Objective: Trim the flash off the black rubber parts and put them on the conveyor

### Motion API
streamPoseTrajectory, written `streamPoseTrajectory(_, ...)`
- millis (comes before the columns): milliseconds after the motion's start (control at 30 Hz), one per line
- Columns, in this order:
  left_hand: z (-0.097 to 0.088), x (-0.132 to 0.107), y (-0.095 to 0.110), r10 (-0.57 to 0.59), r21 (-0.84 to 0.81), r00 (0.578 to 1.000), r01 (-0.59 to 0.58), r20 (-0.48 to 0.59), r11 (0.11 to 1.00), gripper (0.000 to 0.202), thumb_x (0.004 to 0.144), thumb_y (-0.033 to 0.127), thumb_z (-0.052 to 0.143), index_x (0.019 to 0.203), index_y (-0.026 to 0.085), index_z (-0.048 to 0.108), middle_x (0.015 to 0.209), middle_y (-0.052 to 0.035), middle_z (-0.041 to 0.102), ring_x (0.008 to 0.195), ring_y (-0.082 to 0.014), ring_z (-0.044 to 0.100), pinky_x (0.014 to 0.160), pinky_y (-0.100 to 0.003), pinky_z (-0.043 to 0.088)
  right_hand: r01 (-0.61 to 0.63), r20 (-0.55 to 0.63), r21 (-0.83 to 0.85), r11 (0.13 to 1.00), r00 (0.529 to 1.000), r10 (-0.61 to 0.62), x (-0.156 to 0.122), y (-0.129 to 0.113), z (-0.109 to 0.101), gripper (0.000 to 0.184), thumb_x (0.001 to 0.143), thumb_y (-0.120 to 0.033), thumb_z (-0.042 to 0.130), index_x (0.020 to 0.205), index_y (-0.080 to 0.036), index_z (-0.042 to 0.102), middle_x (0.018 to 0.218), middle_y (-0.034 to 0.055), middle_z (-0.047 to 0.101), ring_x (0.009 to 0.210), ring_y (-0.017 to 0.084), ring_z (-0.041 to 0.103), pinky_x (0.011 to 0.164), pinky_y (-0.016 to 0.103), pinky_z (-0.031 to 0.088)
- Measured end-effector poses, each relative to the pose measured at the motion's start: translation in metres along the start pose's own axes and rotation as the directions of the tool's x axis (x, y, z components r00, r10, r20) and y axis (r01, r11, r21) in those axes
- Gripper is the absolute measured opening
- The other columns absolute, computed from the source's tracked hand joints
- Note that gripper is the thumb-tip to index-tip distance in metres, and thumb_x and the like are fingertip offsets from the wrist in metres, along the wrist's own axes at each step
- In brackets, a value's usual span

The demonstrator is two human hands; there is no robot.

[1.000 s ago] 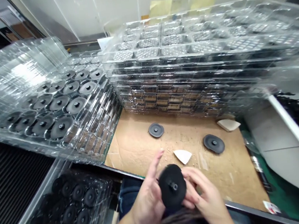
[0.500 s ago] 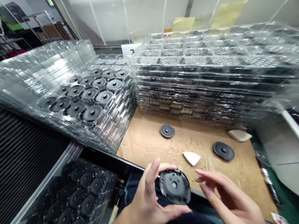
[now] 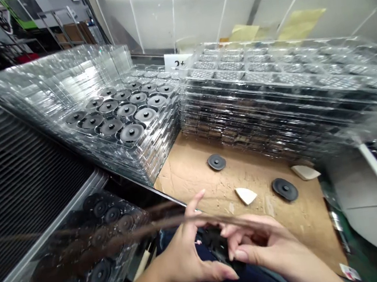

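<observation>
Black disc (image 3: 216, 242) partly hidden

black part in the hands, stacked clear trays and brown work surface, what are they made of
Black part: probably moulded plastic, perhaps rubber; dark with small glints, but half hidden, so finish is uncertain.
Stacked clear trays: thin, glossy plastic, judging by see-through walls and bright reflections.
Brown work surface: likely matt cardboard, from its tan, scuffed look.

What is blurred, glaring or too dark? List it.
Head view: white glare on the left trays; head view: a blurred brown strand crossing the left hand and right hand; head view: the black part between them too dark to outline.
</observation>
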State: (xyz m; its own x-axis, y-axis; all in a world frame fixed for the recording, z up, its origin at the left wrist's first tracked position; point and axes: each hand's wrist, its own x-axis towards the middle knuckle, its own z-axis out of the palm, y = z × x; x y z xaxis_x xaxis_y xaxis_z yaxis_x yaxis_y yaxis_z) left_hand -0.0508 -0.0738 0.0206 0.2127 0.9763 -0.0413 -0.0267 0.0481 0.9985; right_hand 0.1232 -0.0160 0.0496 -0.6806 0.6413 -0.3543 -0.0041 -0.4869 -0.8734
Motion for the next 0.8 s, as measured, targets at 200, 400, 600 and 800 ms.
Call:
streamPoseTrajectory(200,0.003,0.005,0.007,-0.080,-0.051,0.995,0.083,0.054,0.995,0.117,0.052,0.028,0.078,0.139,0.018,0.000,0.102,-0.0090,0.063,0.102,-0.0237,0.055,0.099,-0.037,0.030,0.007,0.031,0.045,0.999,0.999,-0.009,-0.002,0.004,-0.003,0.010,0.063,-0.023,0.074,0.063,-0.018,0.066,0.061,-0.0018,0.063,0.055,0.008,0.056,0.055,0.018,0.043)
streamPoseTrajectory(400,0.006,0.018,0.007,-0.047,0.019,0.997,0.046,0.068,0.999,0.098,0.053,0.025,0.078,0.136,0.019,0.026,0.108,-0.0116,0.061,0.114,-0.0255,0.048,0.104,-0.037,0.024,-0.037,-0.132,0.106,0.994,0.990,0.051,-0.008,0.012,-0.015,0.013,0.060,-0.022,0.076,0.069,-0.019,0.068,0.061,-0.0015,0.066,0.054,0.007,0.058,0.054,0.016,0.042)
streamPoseTrajectory(600,0.011,0.037,0.004,-0.059,0.024,0.995,0.057,0.083,0.998,0.073,0.056,0.019,0.076,0.123,0.021,0.047,0.121,-0.0112,0.056,0.120,-0.0260,0.044,0.105,-0.036,0.024,-0.017,-0.243,0.170,0.985,0.968,0.058,-0.008,0.019,-0.028,0.020,0.056,-0.030,0.078,0.069,-0.019,0.067,0.061,0.0008,0.067,0.057,0.011,0.062,0.058,0.021,0.048)
streamPoseTrajectory(800,0.020,0.059,-0.005,-0.272,-0.014,0.956,0.275,0.112,0.961,0.091,0.047,0.025,0.081,0.128,0.022,0.038,0.103,-0.0067,0.065,0.097,-0.0218,0.057,0.091,-0.032,0.037,0.030,-0.360,0.145,0.989,0.933,0.024,-0.002,0.033,-0.051,0.028,0.062,-0.045,0.073,0.070,-0.019,0.066,0.050,-0.0022,0.059,0.049,0.010,0.056,0.055,0.021,0.046)
